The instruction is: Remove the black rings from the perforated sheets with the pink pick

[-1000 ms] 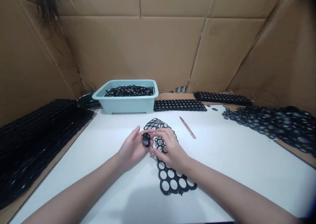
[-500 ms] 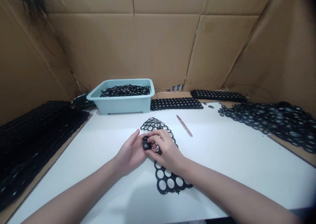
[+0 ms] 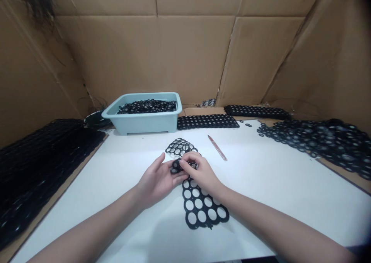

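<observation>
My left hand (image 3: 158, 182) is turned palm up with its thumb apart and its fingers stretched out. Several small black rings (image 3: 175, 165) rest against those fingers. From the right, my right hand (image 3: 199, 174) pinches at these rings between thumb and fingertips; exactly how many it grips is hidden. Beneath both hands a black sheet of joined rings (image 3: 198, 204) with round holes lies on the white table. Its far end (image 3: 178, 147) looks folded or bunched, and its middle is covered by my hands.
A light blue basin (image 3: 145, 123) full of black rings stands at the back left. Black perforated strips (image 3: 207, 121) lie beside it. A reddish pen-like stick (image 3: 217, 148) is on the table (image 3: 261, 185). Loose rings (image 3: 324, 139) pile up at right; dark stacked material (image 3: 43, 158) lies left.
The rings have shifted from my left palm toward its fingertips, slightly right. My right fingers have drawn together into a pinch, and more of the sheet's near end shows.
</observation>
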Motion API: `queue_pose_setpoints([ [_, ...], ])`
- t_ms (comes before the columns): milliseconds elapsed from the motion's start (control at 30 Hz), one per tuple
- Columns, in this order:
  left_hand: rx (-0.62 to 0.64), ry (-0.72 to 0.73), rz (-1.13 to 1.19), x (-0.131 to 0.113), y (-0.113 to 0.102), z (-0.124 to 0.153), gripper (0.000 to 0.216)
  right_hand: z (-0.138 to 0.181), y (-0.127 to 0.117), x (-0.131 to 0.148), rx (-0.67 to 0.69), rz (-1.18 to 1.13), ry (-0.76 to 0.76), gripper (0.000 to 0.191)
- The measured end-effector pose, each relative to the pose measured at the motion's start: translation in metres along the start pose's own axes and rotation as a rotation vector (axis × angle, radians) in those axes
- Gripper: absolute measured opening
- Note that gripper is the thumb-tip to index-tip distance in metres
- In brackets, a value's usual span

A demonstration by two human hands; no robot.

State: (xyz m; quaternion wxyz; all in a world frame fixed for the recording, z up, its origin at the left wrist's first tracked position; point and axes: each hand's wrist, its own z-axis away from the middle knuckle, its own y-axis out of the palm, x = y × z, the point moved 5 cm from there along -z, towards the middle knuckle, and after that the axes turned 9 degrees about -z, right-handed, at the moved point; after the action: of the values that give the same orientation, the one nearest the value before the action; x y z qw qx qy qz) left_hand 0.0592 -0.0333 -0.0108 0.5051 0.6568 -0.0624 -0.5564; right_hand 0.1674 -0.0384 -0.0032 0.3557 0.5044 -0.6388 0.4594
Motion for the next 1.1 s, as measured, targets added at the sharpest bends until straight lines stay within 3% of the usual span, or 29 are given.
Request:
queue_pose_setpoints([
  [400,0.017,-0.010,0.044,-0.004,0.003,0.002,0.053,-0.002,-0.003,-0.009,-0.044,-0.140,0.111,0.015],
  [733,0.005,-0.002,0.049,-0.006,0.000,0.002,0.055,-0.005,-0.005,-0.010,-0.054,-0.086,0.043,0.023],
  [1100,-0.016,0.010,0.058,-0.008,-0.003,0.002,0.053,-0.003,-0.004,-0.015,-0.045,-0.191,0.080,0.015],
])
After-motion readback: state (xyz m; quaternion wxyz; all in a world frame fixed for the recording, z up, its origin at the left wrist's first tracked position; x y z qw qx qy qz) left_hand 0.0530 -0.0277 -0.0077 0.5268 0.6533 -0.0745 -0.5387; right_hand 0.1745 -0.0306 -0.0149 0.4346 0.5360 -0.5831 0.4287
